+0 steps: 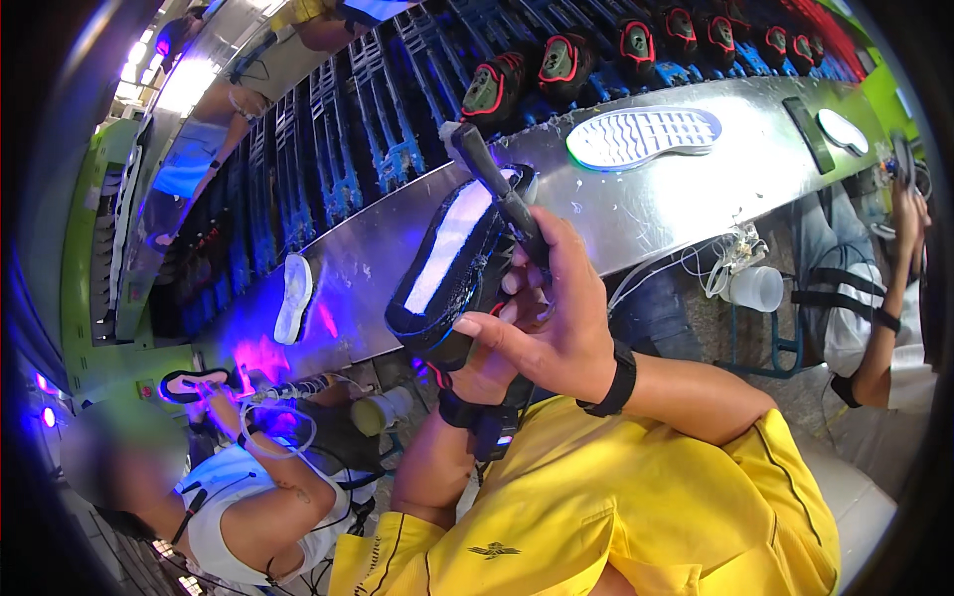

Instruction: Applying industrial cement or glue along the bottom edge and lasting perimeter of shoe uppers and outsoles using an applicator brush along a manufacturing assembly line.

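Note:
My left hand grips a black shoe upper from below, mostly hidden behind it and my right hand. The upper is tilted with its underside facing up, and a long white strip runs down the middle of that underside. In my right hand is a dark-handled brush, its pale tip pointing up and away, past the upper's far end. The thumb of my right hand is stretched toward the near end of the upper.
A metal bench holds a white sole, a smaller sole to the left and a dark flat bar. Several black-and-red shoes stand on the rack behind. Co-workers sit at left and right; a white cup hangs near the bench.

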Available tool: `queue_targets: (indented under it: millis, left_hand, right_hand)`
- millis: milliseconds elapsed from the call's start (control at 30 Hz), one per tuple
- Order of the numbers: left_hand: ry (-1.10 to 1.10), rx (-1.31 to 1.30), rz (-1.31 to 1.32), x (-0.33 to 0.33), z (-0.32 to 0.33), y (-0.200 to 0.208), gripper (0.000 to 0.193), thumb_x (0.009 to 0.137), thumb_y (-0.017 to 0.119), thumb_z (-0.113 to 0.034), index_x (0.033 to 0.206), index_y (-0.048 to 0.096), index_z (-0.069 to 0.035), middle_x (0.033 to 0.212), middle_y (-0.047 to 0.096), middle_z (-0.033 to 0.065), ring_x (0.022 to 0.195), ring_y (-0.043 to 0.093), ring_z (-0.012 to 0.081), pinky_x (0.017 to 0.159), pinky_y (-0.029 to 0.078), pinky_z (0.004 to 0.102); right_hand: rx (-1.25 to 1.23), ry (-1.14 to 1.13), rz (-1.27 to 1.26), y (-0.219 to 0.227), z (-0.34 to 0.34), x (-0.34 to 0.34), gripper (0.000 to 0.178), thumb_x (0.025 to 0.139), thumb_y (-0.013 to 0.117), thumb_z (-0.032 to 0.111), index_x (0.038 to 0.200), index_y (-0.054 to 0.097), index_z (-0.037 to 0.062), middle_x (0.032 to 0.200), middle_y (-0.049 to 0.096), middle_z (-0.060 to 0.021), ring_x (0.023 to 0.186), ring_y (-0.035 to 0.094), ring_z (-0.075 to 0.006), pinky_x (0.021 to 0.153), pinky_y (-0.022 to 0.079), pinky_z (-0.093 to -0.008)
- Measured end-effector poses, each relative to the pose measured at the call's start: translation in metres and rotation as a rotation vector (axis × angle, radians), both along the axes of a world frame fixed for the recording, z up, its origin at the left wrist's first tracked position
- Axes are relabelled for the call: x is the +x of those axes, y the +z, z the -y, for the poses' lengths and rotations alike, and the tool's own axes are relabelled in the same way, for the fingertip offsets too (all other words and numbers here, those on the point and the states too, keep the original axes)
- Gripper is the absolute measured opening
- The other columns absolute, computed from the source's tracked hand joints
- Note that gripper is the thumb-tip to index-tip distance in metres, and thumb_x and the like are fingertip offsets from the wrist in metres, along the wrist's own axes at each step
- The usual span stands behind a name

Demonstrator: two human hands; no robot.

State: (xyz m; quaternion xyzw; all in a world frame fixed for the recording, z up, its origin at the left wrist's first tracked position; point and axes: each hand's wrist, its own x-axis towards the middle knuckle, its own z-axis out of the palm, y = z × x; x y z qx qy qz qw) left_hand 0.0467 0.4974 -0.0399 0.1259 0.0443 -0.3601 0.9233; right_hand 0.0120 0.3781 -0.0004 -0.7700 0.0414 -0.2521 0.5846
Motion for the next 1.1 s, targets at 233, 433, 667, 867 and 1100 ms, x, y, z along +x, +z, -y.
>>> queue_targets:
  millis: [233,433,667,867,1100]
  left_hand:
    - [-0.075,-0.165,-0.007,0.006,-0.006,-0.006,0.067,0.104,0.066,-0.05,0.145,0.055,0.001,0.113,0.062,0.0096,0.095,0.061,0.0222,0.085,0.051,0.0325]
    - [-0.079,-0.349,-0.011,0.002,-0.011,-0.021,0.075,0.102,0.066,-0.056,0.147,0.053,0.003,0.114,0.063,0.0136,0.098,0.063,0.0266,0.087,0.053,0.0346]
    - [-0.149,-0.187,0.137,0.006,-0.063,-0.082,0.109,0.088,0.064,-0.075,0.16,0.045,0.004,0.142,0.064,0.0298,0.12,0.071,0.0388,0.097,0.062,0.0483]
    - [-0.135,-0.022,0.141,0.018,-0.065,-0.076,0.106,0.065,0.063,-0.023,0.166,0.037,0.0,0.15,0.062,0.0258,0.13,0.068,0.0413,0.112,0.058,0.0542]
    - [-0.127,-0.182,0.184,0.033,-0.063,-0.069,0.104,0.069,0.062,-0.014,0.168,0.033,-0.001,0.154,0.059,0.0262,0.136,0.064,0.0436,0.116,0.055,0.0577]
  right_hand:
    - [0.045,-0.022,-0.001,-0.002,-0.002,0.01,0.088,0.088,0.094,0.019,0.156,0.042,-0.0012,0.11,0.055,-0.002,0.09,0.053,-0.009,0.08,0.05,-0.0241]
    - [0.319,-0.107,-0.075,0.015,0.007,0.009,0.079,0.088,0.094,0.028,0.149,0.051,0.0005,0.106,0.06,-0.0036,0.087,0.056,-0.0124,0.076,0.052,-0.0275]
    - [0.14,-0.109,-0.25,0.026,0.034,0.022,0.074,0.091,0.092,0.031,0.144,0.053,-0.0025,0.108,0.058,-0.0029,0.093,0.052,-0.0117,0.08,0.048,-0.0279]
    - [0.122,-0.086,-0.369,0.007,0.023,0.043,0.08,0.087,0.094,0.043,0.139,0.057,-0.0047,0.112,0.065,-0.0096,0.096,0.058,-0.0163,0.086,0.052,-0.0341]
    - [0.19,-0.052,-0.381,0.003,0.016,0.037,0.071,0.091,0.089,0.036,0.14,0.057,-0.0036,0.117,0.066,-0.0102,0.105,0.063,-0.0193,0.093,0.053,-0.0342]
